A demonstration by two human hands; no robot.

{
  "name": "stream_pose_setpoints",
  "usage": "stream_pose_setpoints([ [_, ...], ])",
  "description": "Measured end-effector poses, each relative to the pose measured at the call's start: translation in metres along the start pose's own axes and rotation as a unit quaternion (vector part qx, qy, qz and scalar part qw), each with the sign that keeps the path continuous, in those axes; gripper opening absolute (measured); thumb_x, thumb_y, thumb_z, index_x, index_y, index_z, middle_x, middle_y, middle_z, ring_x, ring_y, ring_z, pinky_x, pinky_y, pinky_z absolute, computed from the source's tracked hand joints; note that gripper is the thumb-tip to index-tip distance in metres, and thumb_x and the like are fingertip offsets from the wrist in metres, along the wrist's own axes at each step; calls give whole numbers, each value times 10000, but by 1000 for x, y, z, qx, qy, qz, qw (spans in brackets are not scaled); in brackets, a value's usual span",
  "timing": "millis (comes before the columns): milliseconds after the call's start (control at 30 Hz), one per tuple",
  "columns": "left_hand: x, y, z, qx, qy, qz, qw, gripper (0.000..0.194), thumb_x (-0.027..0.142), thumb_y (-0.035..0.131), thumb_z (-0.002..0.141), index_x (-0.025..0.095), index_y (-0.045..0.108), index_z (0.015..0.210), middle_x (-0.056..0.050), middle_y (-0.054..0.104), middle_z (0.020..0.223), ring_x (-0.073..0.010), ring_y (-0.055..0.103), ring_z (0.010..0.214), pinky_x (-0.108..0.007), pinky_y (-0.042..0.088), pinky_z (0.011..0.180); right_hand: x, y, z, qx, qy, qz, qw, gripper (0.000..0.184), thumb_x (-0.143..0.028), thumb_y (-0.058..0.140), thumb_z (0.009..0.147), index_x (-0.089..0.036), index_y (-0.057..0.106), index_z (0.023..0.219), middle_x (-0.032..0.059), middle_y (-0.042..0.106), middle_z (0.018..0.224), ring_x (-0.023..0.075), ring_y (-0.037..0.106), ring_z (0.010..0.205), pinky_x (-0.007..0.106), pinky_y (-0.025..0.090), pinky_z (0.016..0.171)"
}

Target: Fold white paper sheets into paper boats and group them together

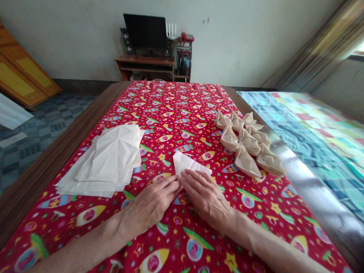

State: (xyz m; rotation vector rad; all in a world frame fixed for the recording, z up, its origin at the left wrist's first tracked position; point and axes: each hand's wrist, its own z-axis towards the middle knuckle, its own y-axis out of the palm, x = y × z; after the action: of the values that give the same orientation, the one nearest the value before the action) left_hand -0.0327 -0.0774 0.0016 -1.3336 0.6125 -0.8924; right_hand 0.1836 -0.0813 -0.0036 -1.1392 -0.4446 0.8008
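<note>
A folded piece of white paper (186,162) lies on the red cloth in front of me, its lower part covered by my hands. My left hand (160,197) has its fingers drawn together at the paper's near left corner, with the thumb mostly hidden. Stretched out flat, the fingers of my right hand (205,193) press on the paper's near side, and the fingertips of both hands meet there. To the left is a stack of creased white paper sheets (113,155). Over on the right stand several folded beige paper shapes (247,165) with pointed ends, grouped close together.
The red patterned cloth (170,125) covers most of a brown wooden table (93,104). A desk (145,60) with a black monitor (146,33) and speakers stands against the far wall. A bed (307,129) adjoins the right side. A wooden cabinet (25,68) is at far left.
</note>
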Motion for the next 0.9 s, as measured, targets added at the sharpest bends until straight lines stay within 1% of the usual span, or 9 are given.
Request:
stream_pose_setpoints([
  [67, 1, -2, 1, -4, -5, -4, 1000, 454, 40, 363, 882, 122, 457, 1318, -87, 509, 1343, -184, 380, 1310, -345, 338, 1102, -5, -1, -5, -25, -9, 18, 999, 436, -128, 364, 937, -65, 404, 1367, 130, 479, 1381, 239, 373, 1321, 432, 347, 1090],
  [133, 1, -4, 1, -6, -5, -3, 1000, 518, -1, 349, 851, 111, 414, 1353, -85, 484, 1370, -183, 364, 1319, -339, 336, 1101, -5, -3, -11, -49, 11, 25, 998, 457, -174, 379, 950, -44, 372, 1387, 137, 439, 1409, 234, 338, 1344, 422, 326, 1112],
  [300, -1, -5, 0, -16, -6, -24, 1000, 614, -43, 322, 796, 124, 376, 1384, -64, 450, 1409, -183, 343, 1336, -356, 341, 1104, 6, -12, -29, -82, 29, 19, 996, 501, -249, 399, 958, -90, 321, 1427, 111, 369, 1452, 233, 262, 1376, 442, 306, 1123],
  [467, -3, -5, 0, -6, -4, -46, 999, 622, -46, 315, 790, 126, 382, 1383, -65, 457, 1405, -180, 336, 1341, -364, 352, 1103, 11, -21, -44, -77, 52, 10, 996, 473, -221, 397, 951, -136, 358, 1415, 101, 429, 1413, 241, 331, 1346, 487, 346, 1092],
  [600, -6, -4, 0, 1, 8, -59, 998, 587, -25, 313, 811, 123, 402, 1372, -71, 479, 1386, -192, 356, 1329, -388, 360, 1098, 11, -19, -47, -53, 55, 0, 997, 448, -157, 387, 933, -162, 415, 1380, 96, 507, 1357, 238, 392, 1314, 495, 364, 1073],
  [700, -9, -5, 4, 22, 23, -75, 997, 506, 7, 335, 841, 116, 477, 1314, -82, 539, 1325, -203, 430, 1274, -384, 396, 1069, 12, -17, -42, -4, 49, 0, 999, 368, -108, 393, 915, -142, 527, 1256, 103, 593, 1263, 223, 484, 1237, 451, 378, 1049],
  [767, -11, -7, 11, 48, 27, -89, 995, 420, 20, 355, 857, 115, 564, 1209, -83, 601, 1236, -199, 504, 1194, -353, 434, 1028, 15, -16, -33, 18, 44, 2, 999, 279, -105, 400, 916, -130, 595, 1114, 112, 652, 1148, 212, 564, 1117, 408, 422, 976],
  [833, -13, -10, 21, 67, 23, -109, 992, 329, 28, 378, 868, 130, 629, 1054, -68, 649, 1114, -184, 567, 1078, -317, 472, 960, 19, -15, -21, 1, 51, 1, 999, 218, -134, 409, 929, -141, 625, 956, 101, 677, 1013, 201, 598, 975, 361, 455, 858],
  [900, -18, -10, 32, 60, 8, -132, 989, 259, 40, 400, 876, 148, 632, 918, -47, 655, 991, -163, 594, 957, -289, 493, 879, 23, -12, -9, -16, 86, -16, 996, 219, -182, 428, 938, -168, 618, 829, 69, 662, 886, 191, 582, 861, 331, 445, 768],
])
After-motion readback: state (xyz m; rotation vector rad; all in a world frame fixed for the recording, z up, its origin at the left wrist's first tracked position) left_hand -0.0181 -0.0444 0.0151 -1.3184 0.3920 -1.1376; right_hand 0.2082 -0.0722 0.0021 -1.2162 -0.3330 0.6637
